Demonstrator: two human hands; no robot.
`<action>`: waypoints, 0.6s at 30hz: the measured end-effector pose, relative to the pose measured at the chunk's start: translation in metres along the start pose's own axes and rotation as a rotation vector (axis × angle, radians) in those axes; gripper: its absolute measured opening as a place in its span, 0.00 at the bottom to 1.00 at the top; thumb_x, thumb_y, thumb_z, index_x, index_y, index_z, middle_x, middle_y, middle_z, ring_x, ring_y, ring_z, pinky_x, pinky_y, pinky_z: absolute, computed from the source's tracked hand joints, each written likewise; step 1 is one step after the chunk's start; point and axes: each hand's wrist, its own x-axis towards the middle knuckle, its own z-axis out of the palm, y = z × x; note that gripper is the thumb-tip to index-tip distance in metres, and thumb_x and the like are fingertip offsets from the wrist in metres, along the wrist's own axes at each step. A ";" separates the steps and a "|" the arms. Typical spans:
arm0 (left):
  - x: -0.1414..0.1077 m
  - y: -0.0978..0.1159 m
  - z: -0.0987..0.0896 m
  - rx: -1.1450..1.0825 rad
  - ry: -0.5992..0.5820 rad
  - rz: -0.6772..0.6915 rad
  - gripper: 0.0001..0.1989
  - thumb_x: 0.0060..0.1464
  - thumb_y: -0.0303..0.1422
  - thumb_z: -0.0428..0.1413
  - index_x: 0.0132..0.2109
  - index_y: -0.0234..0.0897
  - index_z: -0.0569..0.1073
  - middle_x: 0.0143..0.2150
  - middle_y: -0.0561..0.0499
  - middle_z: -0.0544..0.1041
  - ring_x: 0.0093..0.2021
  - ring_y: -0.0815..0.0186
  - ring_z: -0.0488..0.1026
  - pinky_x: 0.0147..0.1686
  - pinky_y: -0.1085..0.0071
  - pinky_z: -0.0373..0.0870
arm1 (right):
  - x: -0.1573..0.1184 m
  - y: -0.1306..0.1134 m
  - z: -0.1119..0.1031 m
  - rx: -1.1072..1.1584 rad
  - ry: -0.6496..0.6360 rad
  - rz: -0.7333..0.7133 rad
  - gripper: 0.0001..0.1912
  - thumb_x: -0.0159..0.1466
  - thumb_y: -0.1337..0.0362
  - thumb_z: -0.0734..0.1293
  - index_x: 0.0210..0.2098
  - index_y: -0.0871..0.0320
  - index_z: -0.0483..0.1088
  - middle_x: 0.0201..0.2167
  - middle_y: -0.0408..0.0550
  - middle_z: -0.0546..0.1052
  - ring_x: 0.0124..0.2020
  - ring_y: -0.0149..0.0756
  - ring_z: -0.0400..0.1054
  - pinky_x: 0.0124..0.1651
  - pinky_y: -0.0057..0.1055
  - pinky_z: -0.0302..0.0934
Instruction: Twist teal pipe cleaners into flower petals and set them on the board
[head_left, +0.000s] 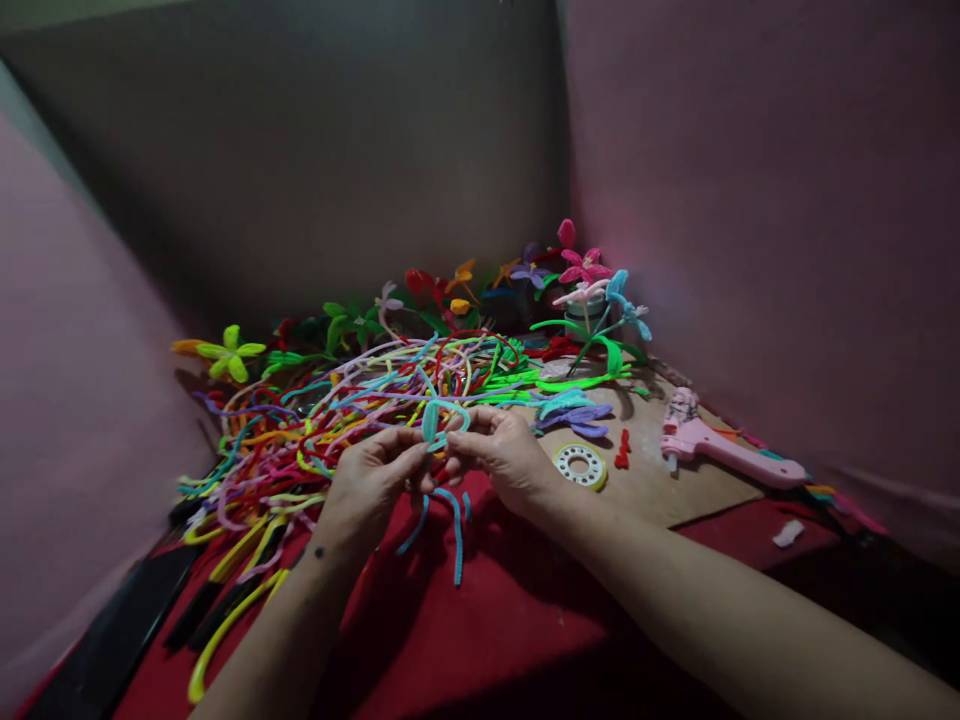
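A light teal pipe cleaner (pixel 431 421), bent into loops, is held up between both hands over the red surface. My left hand (pixel 379 470) pinches its left lower side between thumb and fingertips. On the other side, my right hand (pixel 506 455) has its thumb and fingers closed on the right loop. Just below the hands, short blue pipe cleaner pieces (pixel 457 540) lie on the red cloth (pixel 510 610). Behind the hands spreads a tangled pile of many-coloured pipe cleaners (pixel 352 390).
Right of the hands, a brown board (pixel 697 495) bears a tape roll (pixel 580 466), red scraps (pixel 622 449), purple petals (pixel 585 413) and a pink glue gun (pixel 731 450). Pipe cleaner flowers (pixel 232 352) line the back. A black flat object (pixel 120 630) lies at the left edge.
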 end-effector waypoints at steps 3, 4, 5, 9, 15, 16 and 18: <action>-0.003 0.002 0.005 0.037 0.007 0.010 0.11 0.43 0.36 0.58 0.29 0.32 0.69 0.16 0.55 0.70 0.16 0.73 0.64 0.17 0.78 0.61 | -0.001 0.001 0.001 -0.105 0.076 -0.073 0.09 0.47 0.65 0.68 0.25 0.62 0.64 0.18 0.39 0.70 0.16 0.27 0.66 0.22 0.26 0.64; -0.004 0.002 0.006 0.040 0.012 0.008 0.10 0.43 0.36 0.58 0.28 0.32 0.69 0.16 0.55 0.69 0.16 0.73 0.64 0.16 0.77 0.61 | -0.001 0.001 0.002 -0.155 0.097 -0.100 0.08 0.49 0.66 0.68 0.25 0.61 0.64 0.17 0.39 0.70 0.16 0.27 0.65 0.23 0.26 0.63; -0.005 0.003 0.007 0.042 0.020 0.005 0.10 0.43 0.36 0.58 0.27 0.32 0.69 0.16 0.55 0.69 0.15 0.73 0.64 0.16 0.77 0.61 | -0.002 0.002 0.002 -0.211 0.113 -0.132 0.06 0.50 0.66 0.67 0.25 0.61 0.64 0.17 0.39 0.69 0.17 0.27 0.65 0.23 0.26 0.63; -0.005 0.002 0.009 0.059 0.046 0.006 0.09 0.42 0.34 0.58 0.26 0.33 0.67 0.15 0.56 0.69 0.15 0.72 0.65 0.17 0.77 0.62 | -0.003 0.005 0.000 -0.476 0.131 -0.273 0.04 0.54 0.65 0.64 0.25 0.59 0.64 0.18 0.39 0.68 0.19 0.27 0.64 0.25 0.25 0.60; -0.003 -0.004 0.010 0.093 0.041 0.046 0.08 0.44 0.34 0.56 0.29 0.33 0.68 0.15 0.55 0.70 0.14 0.72 0.64 0.15 0.76 0.62 | -0.008 0.006 0.000 -0.894 0.195 -0.486 0.04 0.55 0.68 0.63 0.24 0.59 0.63 0.20 0.41 0.67 0.22 0.27 0.60 0.27 0.25 0.55; -0.003 -0.005 0.011 0.086 0.051 0.051 0.08 0.44 0.34 0.56 0.28 0.34 0.67 0.15 0.56 0.70 0.14 0.72 0.64 0.15 0.76 0.62 | -0.009 0.006 0.000 -0.942 0.196 -0.524 0.04 0.55 0.68 0.63 0.24 0.59 0.62 0.20 0.41 0.67 0.22 0.27 0.59 0.27 0.25 0.54; -0.003 -0.007 0.012 0.085 0.076 0.065 0.08 0.44 0.34 0.57 0.28 0.34 0.67 0.15 0.56 0.70 0.14 0.72 0.64 0.14 0.77 0.61 | -0.009 0.007 0.001 -1.012 0.188 -0.585 0.06 0.55 0.69 0.62 0.23 0.59 0.61 0.20 0.41 0.66 0.22 0.27 0.58 0.27 0.24 0.53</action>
